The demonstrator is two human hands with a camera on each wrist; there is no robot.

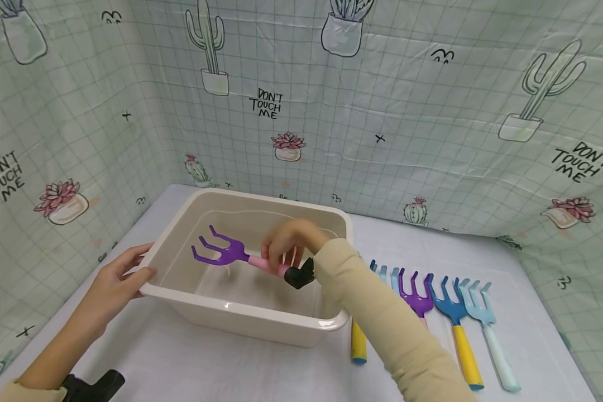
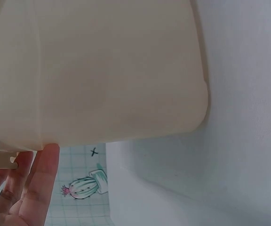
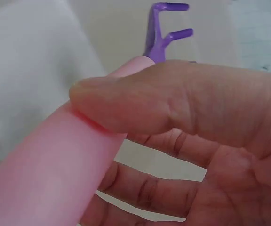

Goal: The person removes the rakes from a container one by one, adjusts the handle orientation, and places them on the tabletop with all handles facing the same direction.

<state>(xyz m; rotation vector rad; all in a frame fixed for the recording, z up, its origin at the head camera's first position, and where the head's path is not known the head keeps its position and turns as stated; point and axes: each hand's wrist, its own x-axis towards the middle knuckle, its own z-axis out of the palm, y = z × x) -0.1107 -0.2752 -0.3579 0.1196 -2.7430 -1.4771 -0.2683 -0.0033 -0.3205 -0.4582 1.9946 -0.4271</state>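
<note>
My left hand (image 1: 115, 285) grips the left rim of a cream plastic tub (image 1: 251, 314), thumb on top. In the left wrist view, its fingers (image 2: 45, 179) reach beneath the rim, against the tub's outer wall (image 2: 112, 75). Over the inside of the tub, my right hand (image 1: 293, 240) holds a purple hand rake (image 1: 233, 252) by its pink handle. The tines point left, above the tub's floor. In the right wrist view, the thumb (image 3: 126, 103) presses on the pink handle (image 3: 51, 160), with the other fingers curled around behind it.
Right of the tub, several hand rakes lie in a row on the white tabletop: a purple one (image 1: 418, 301), a blue one with yellow handle (image 1: 449, 307) and a pale blue one (image 1: 492, 346) among them. My right sleeve partly covers them. A cactus-print cloth (image 1: 331, 111) encloses the table.
</note>
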